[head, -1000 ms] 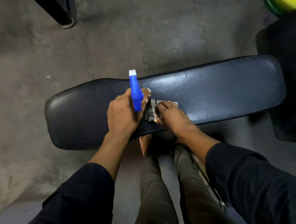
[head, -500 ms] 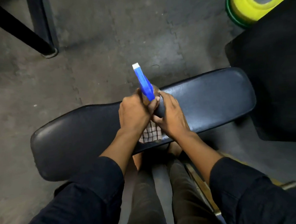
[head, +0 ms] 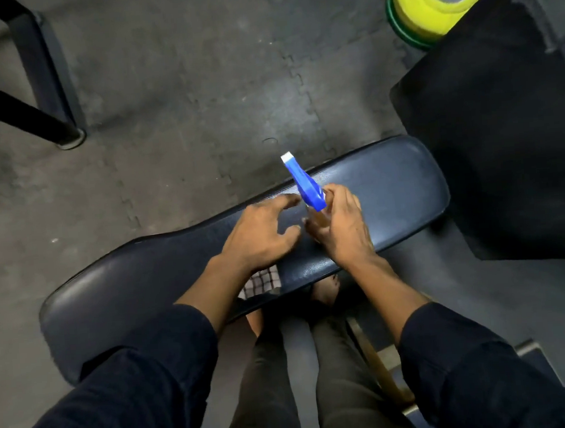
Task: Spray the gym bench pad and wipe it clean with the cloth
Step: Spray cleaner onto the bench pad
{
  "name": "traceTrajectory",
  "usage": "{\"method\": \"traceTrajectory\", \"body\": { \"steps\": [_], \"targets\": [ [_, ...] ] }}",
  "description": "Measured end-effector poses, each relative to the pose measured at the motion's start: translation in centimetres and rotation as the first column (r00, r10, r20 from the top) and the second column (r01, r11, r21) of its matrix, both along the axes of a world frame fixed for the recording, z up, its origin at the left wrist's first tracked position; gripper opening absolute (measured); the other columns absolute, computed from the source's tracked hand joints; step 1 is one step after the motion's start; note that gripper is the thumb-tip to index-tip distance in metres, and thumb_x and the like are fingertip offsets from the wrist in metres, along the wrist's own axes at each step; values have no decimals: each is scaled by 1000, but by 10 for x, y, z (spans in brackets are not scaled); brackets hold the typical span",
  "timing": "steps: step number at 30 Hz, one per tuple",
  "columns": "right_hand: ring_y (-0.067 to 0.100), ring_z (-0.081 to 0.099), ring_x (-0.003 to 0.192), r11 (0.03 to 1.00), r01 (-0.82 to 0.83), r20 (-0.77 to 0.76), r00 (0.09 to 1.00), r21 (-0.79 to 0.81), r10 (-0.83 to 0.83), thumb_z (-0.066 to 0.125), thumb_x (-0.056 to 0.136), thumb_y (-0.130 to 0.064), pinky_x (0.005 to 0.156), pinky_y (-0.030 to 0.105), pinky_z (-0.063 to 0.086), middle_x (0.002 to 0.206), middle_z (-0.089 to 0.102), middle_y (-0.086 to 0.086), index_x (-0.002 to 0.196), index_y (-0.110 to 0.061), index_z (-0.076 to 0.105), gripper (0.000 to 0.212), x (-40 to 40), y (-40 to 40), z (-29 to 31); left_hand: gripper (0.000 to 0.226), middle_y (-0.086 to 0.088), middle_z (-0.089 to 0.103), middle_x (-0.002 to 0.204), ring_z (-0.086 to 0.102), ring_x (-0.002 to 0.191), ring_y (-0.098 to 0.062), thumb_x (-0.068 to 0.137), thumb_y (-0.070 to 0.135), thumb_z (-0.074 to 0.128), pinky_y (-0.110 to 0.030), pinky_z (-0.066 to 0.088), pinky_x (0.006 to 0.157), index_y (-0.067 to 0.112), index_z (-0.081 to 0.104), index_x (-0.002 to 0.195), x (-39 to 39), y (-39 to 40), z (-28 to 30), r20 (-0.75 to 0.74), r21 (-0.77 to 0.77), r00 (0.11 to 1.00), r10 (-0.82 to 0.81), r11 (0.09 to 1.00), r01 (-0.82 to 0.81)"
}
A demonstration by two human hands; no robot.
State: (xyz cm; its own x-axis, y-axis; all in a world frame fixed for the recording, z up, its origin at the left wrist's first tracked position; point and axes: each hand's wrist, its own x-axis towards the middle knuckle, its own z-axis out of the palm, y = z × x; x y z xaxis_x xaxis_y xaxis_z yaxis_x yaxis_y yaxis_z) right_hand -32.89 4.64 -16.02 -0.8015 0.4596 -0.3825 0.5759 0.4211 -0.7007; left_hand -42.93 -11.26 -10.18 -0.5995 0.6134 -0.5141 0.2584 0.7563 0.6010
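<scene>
A long black padded gym bench pad [head: 389, 186] lies across the middle of the head view. My right hand [head: 340, 226] is closed around a spray bottle with a blue trigger head [head: 302, 185], its white nozzle pointing away and to the upper left. My left hand [head: 259, 235] hovers just left of the bottle with fingers spread, holding nothing. A checked cloth [head: 262, 282] lies on the pad's near edge, mostly hidden under my left wrist.
A second black pad [head: 502, 125] stands at the right. Yellow and green weight plates [head: 427, 6] lie at the top right. A black metal frame leg [head: 32, 97] stands on the grey floor mats at the upper left. My legs are below the bench.
The spray bottle has passed from my left hand to my right hand. My left hand has let go and opened. The cloth now lies on the pad under my left wrist.
</scene>
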Motion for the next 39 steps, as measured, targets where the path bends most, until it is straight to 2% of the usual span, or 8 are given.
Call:
{"method": "traceTrajectory", "body": {
  "steps": [5, 11, 15, 19, 24, 28, 32, 39],
  "targets": [
    [9, 50, 77, 986, 161, 23, 987, 49, -162, 83, 73, -38, 73, 27, 41, 80, 55, -11, 90, -22, 51, 40, 30, 29, 0, 69, -9, 51, 166, 50, 151, -31, 101, 34, 64, -48, 38, 126, 16, 42, 164, 3, -8, -26, -124, -165, 992, -14, 986, -7],
    [-5, 60, 75, 976, 219, -54, 975, 12, -218, 89, 68, -61, 68, 7, 40, 78, 64, -18, 87, -38, 47, 52, 51, 47, 10, 79, -5, 16, 182, 20, 167, -30, 106, 52, 50, -53, 15, 135, 22, 19, 172, 26, 10, -54, -181, -364, 965, -187, 925, 111],
    [11, 67, 78, 952, 306, -48, 951, -22, -306, 82, 73, -65, 77, 38, 57, 81, 71, -12, 96, -31, 52, 51, 52, 53, 11, 79, -3, 9, 183, 14, 168, -28, 108, 53, 47, -52, 16, 135, 23, 13, 173, 32, 23, -71, -118, -367, 951, -286, 902, 226],
    [3, 71, 81, 909, 397, -42, 913, -130, -405, 87, 68, -52, 82, 35, 57, 86, 74, -21, 119, -45, 51, 63, 54, 53, 0, 79, -3, 8, 183, 13, 168, -30, 108, 52, 47, -52, 16, 136, 23, 13, 173, 26, 34, -92, -108, -344, 912, -395, 876, 339],
    [13, 76, 89, 902, 343, -80, 924, -264, -375, 90, 72, -37, 97, 45, 59, 94, 79, -8, 136, -66, 40, 86, 69, 38, -12, 77, -3, 12, 182, 12, 168, -31, 107, 55, 42, -59, 6, 135, 22, 17, 172, 29, 33, -102, -192, -393, 882, -430, 858, 332],
    [13, 73, 82, 840, 413, -46, 888, -352, -457, 89, 80, -49, 93, 55, 60, 89, 76, -5, 128, -52, 56, 58, 82, 28, -22, 78, -3, 10, 183, 10, 169, -31, 107, 56, 44, -59, 9, 135, 22, 17, 172, 29, 30, -116, -191, -359, 894, -405, 877, 320],
    [11, 69, 78, 832, 474, 37, 874, -287, -485, 86, 80, -56, 87, 48, 60, 84, 72, -8, 109, -44, 59, 42, 93, 23, -45, 84, -1, -1, 183, 1, 170, -29, 105, 58, 45, -59, 11, 135, 24, 11, 173, 31, 26, -145, -194, -355, 899, -392, 883, 308],
    [17, 64, 75, 876, 481, 151, 865, 21, -479, 74, 84, -65, 79, 41, 54, 74, 66, -3, 89, -22, 56, 46, 106, 10, -85, 90, -1, -7, 183, -2, 169, -33, 101, 63, 45, -63, 11, 133, 24, 7, 173, 45, 23, -171, -293, -325, 890, -351, 911, 252]
  ]
}}
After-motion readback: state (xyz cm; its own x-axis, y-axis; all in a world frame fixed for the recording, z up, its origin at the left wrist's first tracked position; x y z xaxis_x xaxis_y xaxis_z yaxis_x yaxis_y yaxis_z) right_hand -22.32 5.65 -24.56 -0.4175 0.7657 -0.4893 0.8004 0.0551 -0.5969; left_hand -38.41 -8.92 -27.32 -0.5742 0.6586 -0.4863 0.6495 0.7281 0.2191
